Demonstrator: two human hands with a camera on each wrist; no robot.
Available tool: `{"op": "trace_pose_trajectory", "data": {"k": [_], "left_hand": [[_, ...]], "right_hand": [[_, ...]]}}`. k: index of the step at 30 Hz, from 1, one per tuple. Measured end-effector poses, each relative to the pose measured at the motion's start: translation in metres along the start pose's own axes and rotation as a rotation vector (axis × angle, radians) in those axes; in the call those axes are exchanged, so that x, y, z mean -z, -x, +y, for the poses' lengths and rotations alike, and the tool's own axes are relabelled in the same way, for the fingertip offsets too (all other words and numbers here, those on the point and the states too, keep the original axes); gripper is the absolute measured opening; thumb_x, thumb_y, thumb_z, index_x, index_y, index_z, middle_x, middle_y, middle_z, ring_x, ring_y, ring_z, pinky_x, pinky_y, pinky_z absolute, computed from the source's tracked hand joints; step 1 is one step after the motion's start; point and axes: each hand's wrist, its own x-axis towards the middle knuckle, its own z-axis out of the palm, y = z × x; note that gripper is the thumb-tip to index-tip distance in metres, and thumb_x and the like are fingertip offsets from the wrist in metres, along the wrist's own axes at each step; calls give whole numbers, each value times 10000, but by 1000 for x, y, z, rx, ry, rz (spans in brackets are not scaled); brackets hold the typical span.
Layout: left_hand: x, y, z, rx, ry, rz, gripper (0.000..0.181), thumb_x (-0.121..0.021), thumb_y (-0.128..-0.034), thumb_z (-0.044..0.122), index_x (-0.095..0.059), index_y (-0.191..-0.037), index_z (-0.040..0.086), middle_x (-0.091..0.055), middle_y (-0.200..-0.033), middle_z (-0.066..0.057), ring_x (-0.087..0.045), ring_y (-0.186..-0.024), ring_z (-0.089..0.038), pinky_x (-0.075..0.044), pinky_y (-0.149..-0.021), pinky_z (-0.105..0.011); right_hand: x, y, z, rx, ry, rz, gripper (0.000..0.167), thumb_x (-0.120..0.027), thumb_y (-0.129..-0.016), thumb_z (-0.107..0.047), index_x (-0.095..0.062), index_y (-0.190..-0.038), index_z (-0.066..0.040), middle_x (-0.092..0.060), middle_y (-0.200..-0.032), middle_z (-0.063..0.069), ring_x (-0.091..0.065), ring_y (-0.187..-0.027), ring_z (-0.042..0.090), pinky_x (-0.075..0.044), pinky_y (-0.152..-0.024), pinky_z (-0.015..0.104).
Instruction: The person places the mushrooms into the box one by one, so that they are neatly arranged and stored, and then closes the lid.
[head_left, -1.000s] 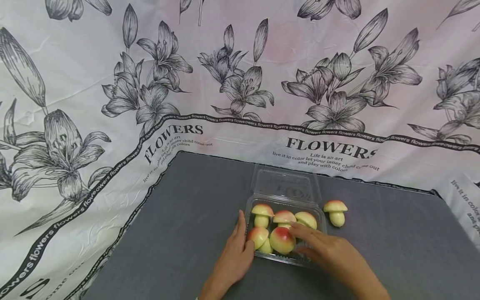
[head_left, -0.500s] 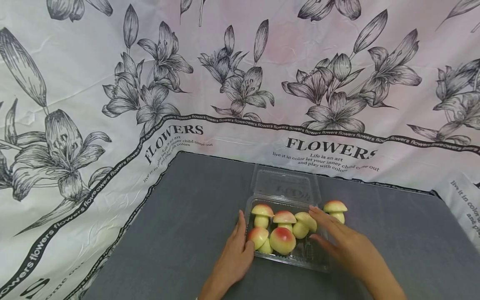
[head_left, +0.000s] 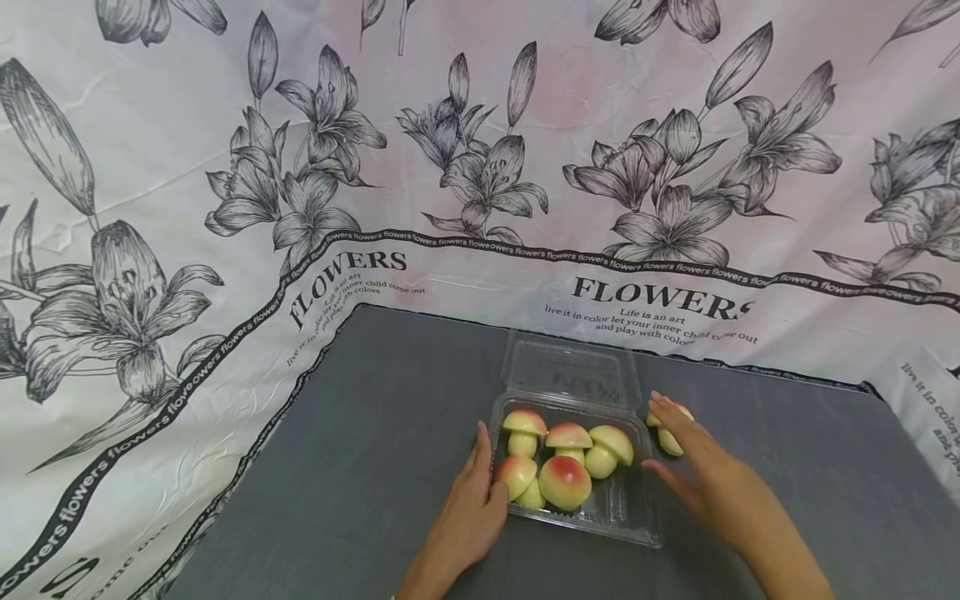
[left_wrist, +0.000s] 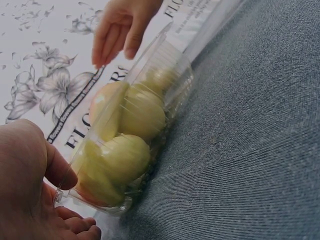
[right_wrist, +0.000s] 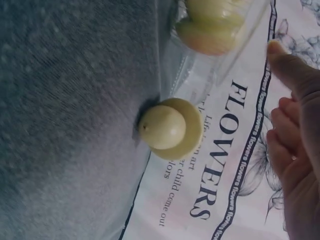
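Observation:
In the head view, an open clear plastic clamshell box (head_left: 632,521) holds several toy mushrooms (head_left: 565,482) with red-and-yellow caps. My left hand (head_left: 468,504) holds the box's left side. Its thumb (left_wrist: 62,172) lies at the rim in the left wrist view, the fingers on the outer side. To the right of the box, one loose toy mushroom (head_left: 671,443) lies on the table, partly covered by my right hand (head_left: 720,492). In the right wrist view, that same mushroom (right_wrist: 170,129) is apart from the hand, whose fingers are extended and hold nothing.
The box's hinged lid (head_left: 572,371) lies folded back towards the rear. Dark grey cloth covers the table (head_left: 375,442). A white flower-printed sheet (head_left: 480,275) hangs behind and along the left side.
My right hand has moved right, from above the mushrooms in the box to over the loose one. The left hand stays at the box's left side.

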Motion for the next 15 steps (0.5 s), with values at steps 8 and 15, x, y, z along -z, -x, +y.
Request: {"op": "trace_pose_trajectory", "data": {"k": [8,15], "left_hand": [[0,0,0,9,19,-15,786,-417,-1037,160,-7,-1707,204,-133,-1757,-37,-232,-1568,-217,-320,-1204,-564],[0,0,0,16,30,-16,780,-416,-1040,167,-14,-1708,199,-116,-1760,-35,-195,-1583,-234,-280,-1229,-577]], "right_hand": [[3,3,12,-84,1,-25,1137,-948,-712,-39,-341,-1668,-128,-469,-1611,211,-596,-1266,506,-574,-782,608],[3,7,18,-143,14,-56,1128,-937,-757,-69,-299,-1684,-141,-442,-1623,228,-608,-1223,530,-564,-766,636]]}}
